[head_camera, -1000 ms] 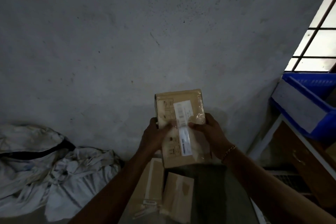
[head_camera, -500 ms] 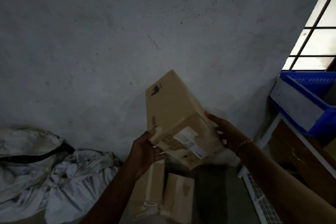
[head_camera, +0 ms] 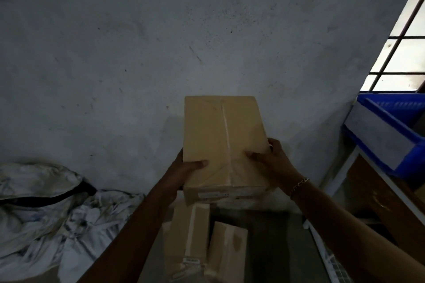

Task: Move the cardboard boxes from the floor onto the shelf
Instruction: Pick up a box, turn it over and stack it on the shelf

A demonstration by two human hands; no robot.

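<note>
I hold a plain brown cardboard box (head_camera: 222,135) in mid-air in front of the grey wall, its taped broad face turned up toward me. My left hand (head_camera: 186,167) grips its near left corner, thumb on top. My right hand (head_camera: 270,161) grips the near right corner, thumb on the tape seam. Below it, two more cardboard boxes lie on the floor: a long one with a tape strip (head_camera: 187,234) and a smaller one (head_camera: 228,246) to its right. The white-framed shelf (head_camera: 388,188) stands at the right edge.
A blue plastic bin (head_camera: 388,131) with a white label sits on the shelf at the right, under a barred window (head_camera: 404,53). Crumpled white sacks (head_camera: 46,213) are heaped on the floor at the left. The grey wall closes the scene just behind the box.
I have turned the box over in both hands: the labelled face that showed a second ago now faces away, and the plain taped side faces me. The box sits level now.
</note>
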